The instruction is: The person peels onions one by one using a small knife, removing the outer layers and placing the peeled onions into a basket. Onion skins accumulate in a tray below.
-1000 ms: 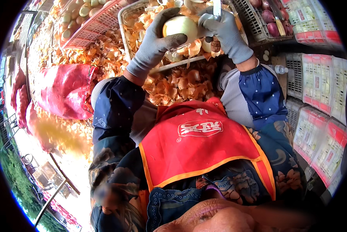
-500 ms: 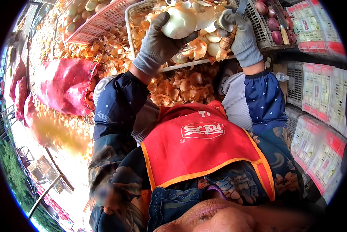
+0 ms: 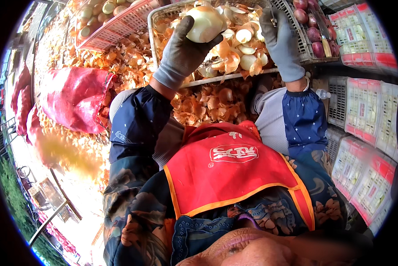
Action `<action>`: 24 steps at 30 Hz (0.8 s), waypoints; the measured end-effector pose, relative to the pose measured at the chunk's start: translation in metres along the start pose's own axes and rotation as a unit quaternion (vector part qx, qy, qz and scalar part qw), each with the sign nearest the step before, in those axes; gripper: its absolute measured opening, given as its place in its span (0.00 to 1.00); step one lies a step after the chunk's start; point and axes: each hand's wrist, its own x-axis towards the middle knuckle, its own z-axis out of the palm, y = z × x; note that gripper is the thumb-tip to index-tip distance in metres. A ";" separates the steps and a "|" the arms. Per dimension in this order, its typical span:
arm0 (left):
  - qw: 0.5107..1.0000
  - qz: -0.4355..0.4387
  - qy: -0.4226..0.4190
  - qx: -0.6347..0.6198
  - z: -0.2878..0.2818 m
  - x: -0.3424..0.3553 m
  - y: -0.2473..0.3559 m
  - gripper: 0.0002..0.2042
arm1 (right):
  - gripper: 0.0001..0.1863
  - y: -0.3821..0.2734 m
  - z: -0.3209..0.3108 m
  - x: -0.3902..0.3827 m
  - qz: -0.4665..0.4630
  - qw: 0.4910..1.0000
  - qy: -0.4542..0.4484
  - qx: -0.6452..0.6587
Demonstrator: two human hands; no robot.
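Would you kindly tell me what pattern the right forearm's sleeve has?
The sleeve is navy blue with small white star-like marks, best seen in the head view.

Strong daylight whitens the floor (image 3: 82,188) at left, where a slanting pole (image 3: 48,223) stands near green foliage (image 3: 12,190) at the rim, while plastic crates (image 3: 337,101) line the dimmer right side.

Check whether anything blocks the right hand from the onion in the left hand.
Nothing visible does: the onion sits exposed in the left hand, and the peels between it and the right hand lie lower, in the crate.
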 end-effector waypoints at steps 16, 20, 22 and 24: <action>0.951 0.110 -0.036 0.286 0.004 -0.005 0.004 0.21 | 0.11 -0.054 -0.013 -0.002 -0.048 0.981 -0.183 0.036; 0.893 0.153 -0.037 0.422 0.001 -0.003 0.006 0.16 | 0.16 -0.046 0.003 -0.014 -0.024 0.987 -0.109 0.115; 0.909 0.141 -0.038 0.391 0.001 -0.002 0.007 0.15 | 0.20 -0.050 -0.004 -0.015 0.231 0.873 -0.239 0.358; 0.940 0.112 -0.032 0.320 0.002 -0.001 0.009 0.16 | 0.23 -0.050 -0.004 -0.019 0.349 0.725 -0.270 0.529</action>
